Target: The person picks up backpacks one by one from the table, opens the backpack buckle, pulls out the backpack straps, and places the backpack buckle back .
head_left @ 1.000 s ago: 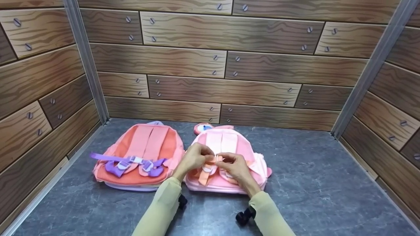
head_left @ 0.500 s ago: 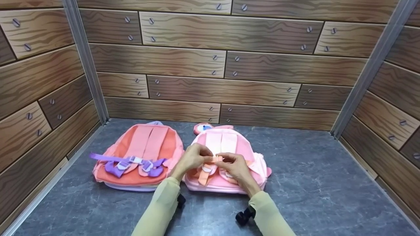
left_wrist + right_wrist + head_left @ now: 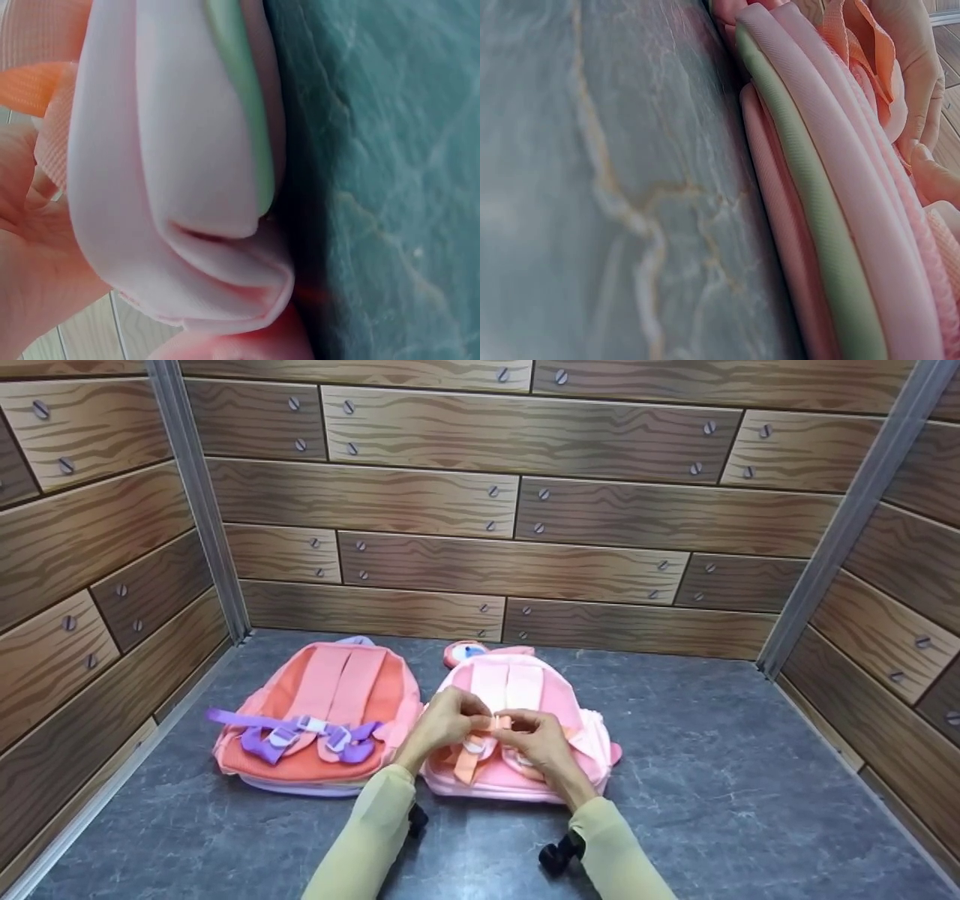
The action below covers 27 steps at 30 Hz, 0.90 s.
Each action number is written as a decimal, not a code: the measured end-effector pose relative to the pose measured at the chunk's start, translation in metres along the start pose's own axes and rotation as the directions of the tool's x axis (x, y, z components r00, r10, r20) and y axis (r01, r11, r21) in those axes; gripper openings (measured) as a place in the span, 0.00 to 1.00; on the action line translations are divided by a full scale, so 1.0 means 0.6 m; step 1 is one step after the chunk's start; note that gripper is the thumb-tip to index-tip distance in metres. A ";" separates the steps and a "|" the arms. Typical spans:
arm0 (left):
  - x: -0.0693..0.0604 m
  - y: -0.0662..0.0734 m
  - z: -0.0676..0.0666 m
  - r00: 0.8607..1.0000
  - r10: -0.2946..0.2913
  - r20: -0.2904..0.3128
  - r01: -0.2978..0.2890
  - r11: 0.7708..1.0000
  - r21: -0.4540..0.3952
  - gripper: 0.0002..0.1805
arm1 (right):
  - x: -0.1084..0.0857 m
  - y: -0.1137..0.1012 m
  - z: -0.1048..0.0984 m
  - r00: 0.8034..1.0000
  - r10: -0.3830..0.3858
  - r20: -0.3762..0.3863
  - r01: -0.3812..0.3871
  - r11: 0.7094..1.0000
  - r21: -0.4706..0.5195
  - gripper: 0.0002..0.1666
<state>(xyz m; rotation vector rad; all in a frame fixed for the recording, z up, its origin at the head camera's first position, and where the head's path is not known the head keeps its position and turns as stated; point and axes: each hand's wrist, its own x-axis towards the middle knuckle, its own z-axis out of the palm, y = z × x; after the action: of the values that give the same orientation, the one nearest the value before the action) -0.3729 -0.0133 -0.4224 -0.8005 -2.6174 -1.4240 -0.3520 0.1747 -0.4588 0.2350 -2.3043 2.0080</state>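
Observation:
A light pink backpack [image 3: 487, 780] lies with its shoulder straps facing up. At the middle of its back, both hands meet at a small pale-orange buckle [image 3: 500, 724] on orange webbing straps. My left hand [image 3: 448, 721] pinches the buckle's left side between thumb and fingers, while my right hand [image 3: 541, 741] pinches its right side. Whether the buckle's halves are joined cannot be made out. One loose orange strap end [image 3: 466, 767] hangs below the left hand. From the right wrist, orange webbing [image 3: 881, 56] loops beside the hands; the left wrist view mostly holds the bag's pink side [image 3: 180, 127].
A coral-pink backpack [image 3: 300, 690] lies just left, its purple straps [image 3: 262, 724] joined across by a white buckle [image 3: 313, 726]. Behind the pink bag sits a plush piece with an eye [image 3: 466, 652]. Wood-patterned walls [image 3: 420, 502] enclose the grey marbled table [image 3: 712, 780].

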 end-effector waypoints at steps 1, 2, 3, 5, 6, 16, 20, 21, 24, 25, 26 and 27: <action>0.000 0.000 -0.002 1.000 -0.009 -0.001 0.009 1.000 0.002 0.04 | 0.000 0.000 0.000 1.000 0.001 0.000 -0.001 1.000 0.003 0.21; -0.001 -0.001 -0.005 1.000 -0.018 -0.003 0.018 1.000 0.004 0.04 | 0.001 0.000 0.000 1.000 0.002 0.002 -0.002 1.000 0.008 0.21; -0.002 -0.001 -0.007 1.000 -0.022 -0.004 0.022 1.000 0.006 0.04 | 0.001 0.000 0.000 1.000 0.004 0.004 -0.004 1.000 0.017 0.21; -0.003 -0.002 -0.010 1.000 -0.030 -0.002 0.030 0.999 0.011 0.04 | 0.001 0.000 -0.001 1.000 0.006 0.012 -0.007 1.000 0.028 0.21; -0.003 -0.003 -0.010 1.000 -0.030 -0.002 0.030 1.000 0.009 0.04 | 0.001 -0.001 -0.001 1.000 0.012 0.015 -0.012 0.999 0.031 0.21; 0.000 0.001 0.002 1.000 -0.006 0.011 0.007 0.999 -0.039 0.05 | -0.028 -0.044 0.003 0.999 -0.004 0.037 0.002 0.999 0.040 0.21; 0.000 0.002 -0.004 1.000 -0.016 0.008 0.017 0.999 -0.038 0.05 | -0.027 -0.046 0.003 1.000 0.008 0.030 -0.009 0.999 0.046 0.21; 0.000 0.002 -0.006 1.000 -0.021 0.007 0.021 0.999 -0.035 0.05 | -0.025 -0.043 0.003 0.999 0.014 0.029 -0.016 0.999 0.050 0.21; -0.002 -0.001 -0.012 0.999 -0.035 0.005 0.035 0.999 -0.024 0.05 | -0.013 -0.025 0.001 0.999 0.023 0.026 -0.024 0.998 0.058 0.22; -0.003 -0.001 -0.013 0.999 -0.041 0.005 0.041 0.999 -0.023 0.05 | -0.009 -0.019 0.000 0.999 0.023 0.023 -0.025 0.998 0.058 0.22; -0.003 -0.002 -0.014 0.999 -0.044 0.006 0.044 0.999 -0.024 0.06 | -0.006 -0.014 0.000 0.999 0.024 0.022 -0.025 0.998 0.059 0.22; -0.003 -0.002 -0.014 0.999 -0.045 0.004 0.045 0.999 -0.025 0.06 | -0.004 -0.009 -0.001 0.999 0.023 0.022 -0.024 0.998 0.057 0.22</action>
<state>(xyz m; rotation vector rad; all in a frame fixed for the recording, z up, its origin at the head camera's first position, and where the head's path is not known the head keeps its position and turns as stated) -0.3736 -0.0212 -0.4192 -0.7515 -2.6419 -1.4704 -0.3490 0.1746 -0.4541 0.2358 -2.2743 2.0952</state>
